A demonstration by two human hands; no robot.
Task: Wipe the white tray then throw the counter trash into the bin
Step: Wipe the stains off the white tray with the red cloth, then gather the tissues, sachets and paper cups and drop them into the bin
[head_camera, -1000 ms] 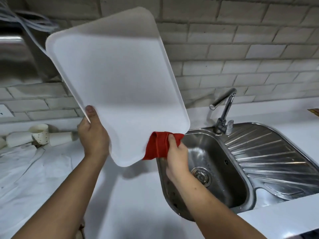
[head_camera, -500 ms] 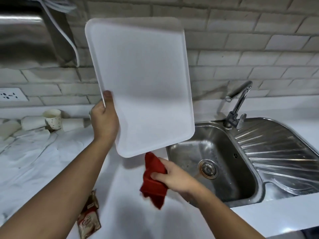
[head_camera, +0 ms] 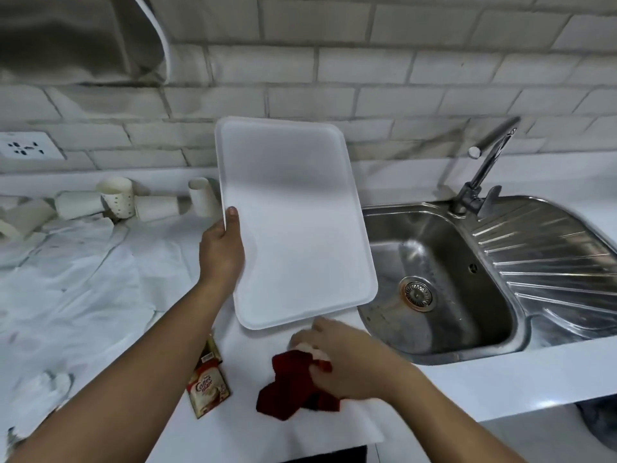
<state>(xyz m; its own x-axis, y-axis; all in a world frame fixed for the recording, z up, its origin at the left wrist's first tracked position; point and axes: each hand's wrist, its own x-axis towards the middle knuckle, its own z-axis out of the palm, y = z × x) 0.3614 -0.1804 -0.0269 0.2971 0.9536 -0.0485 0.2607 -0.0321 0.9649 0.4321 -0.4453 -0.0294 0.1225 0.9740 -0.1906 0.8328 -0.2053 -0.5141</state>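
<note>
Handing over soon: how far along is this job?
Wiping looks about over: the right hand holds the red cloth down on the counter, off the white tray, which the left hand holds up by its edge. To do: coffee sachet and paper cups lie there; no bin in view.

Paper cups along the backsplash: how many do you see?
5, in a row left of the white tray: blurred cup far left, lying cup, patterned upright cup, second lying cup, cup at the tray's edge. Others may hide behind the tray.
</note>
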